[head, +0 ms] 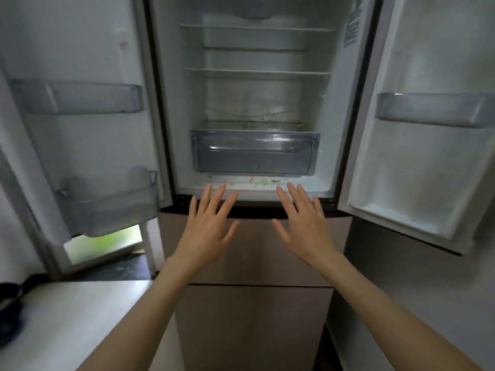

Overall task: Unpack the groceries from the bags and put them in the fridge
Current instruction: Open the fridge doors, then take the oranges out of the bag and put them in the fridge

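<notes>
The fridge point(334, 108) stands in front of me with both upper doors swung wide. Its glass shelves point(257, 72) hold nothing, and a clear crisper drawer point(255, 153) sits shut at the bottom of the compartment. Green crumbs lie on the floor of the compartment below the drawer. My left hand point(207, 223) and my right hand point(302, 223) are stretched out side by side, palms down and fingers spread, just below the compartment's front edge. Neither hand holds anything. No bags or groceries are in view.
The left door point(80, 145) carries two clear bins; the right door point(434, 156) carries one. Brown lower drawer fronts point(254, 311) are shut beneath my hands. A white counter point(80, 317) lies at my lower left with a dark object point(10, 309) at its edge.
</notes>
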The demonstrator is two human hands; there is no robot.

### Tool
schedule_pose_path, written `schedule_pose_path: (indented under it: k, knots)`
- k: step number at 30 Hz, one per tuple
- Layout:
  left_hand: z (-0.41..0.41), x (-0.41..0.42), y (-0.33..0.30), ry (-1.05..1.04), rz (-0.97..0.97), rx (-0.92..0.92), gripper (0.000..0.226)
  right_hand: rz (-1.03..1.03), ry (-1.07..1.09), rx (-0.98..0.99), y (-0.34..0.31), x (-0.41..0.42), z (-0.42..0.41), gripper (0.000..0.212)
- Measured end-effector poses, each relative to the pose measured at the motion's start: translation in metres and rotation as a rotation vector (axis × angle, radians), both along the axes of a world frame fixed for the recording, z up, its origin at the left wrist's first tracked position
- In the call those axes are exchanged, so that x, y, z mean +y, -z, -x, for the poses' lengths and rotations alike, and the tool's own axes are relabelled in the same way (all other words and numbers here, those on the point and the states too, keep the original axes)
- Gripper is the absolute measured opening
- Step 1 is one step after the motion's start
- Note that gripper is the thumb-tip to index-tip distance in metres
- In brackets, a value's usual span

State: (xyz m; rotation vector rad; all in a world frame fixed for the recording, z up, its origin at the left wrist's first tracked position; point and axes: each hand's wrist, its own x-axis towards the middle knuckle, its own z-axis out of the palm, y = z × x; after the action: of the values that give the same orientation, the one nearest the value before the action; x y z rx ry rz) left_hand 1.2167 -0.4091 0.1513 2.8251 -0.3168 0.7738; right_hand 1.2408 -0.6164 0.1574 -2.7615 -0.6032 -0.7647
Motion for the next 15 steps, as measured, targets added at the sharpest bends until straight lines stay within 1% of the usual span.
schedule_pose_path:
  k: [5,9,15]
  knots:
    - [0.034,0.064,0.0,-0.116,-0.038,0.007,0.06,0.017,-0.101,0.003,-0.003,0.071,0.01,0.066]
    - [0.048,0.103,0.004,-0.147,-0.044,0.022,0.06,0.041,-0.134,0.003,-0.001,0.118,0.013,0.067]
    - [0.035,0.126,0.009,-0.144,-0.055,0.064,0.06,0.072,-0.141,0.005,0.002,0.149,-0.006,0.066]
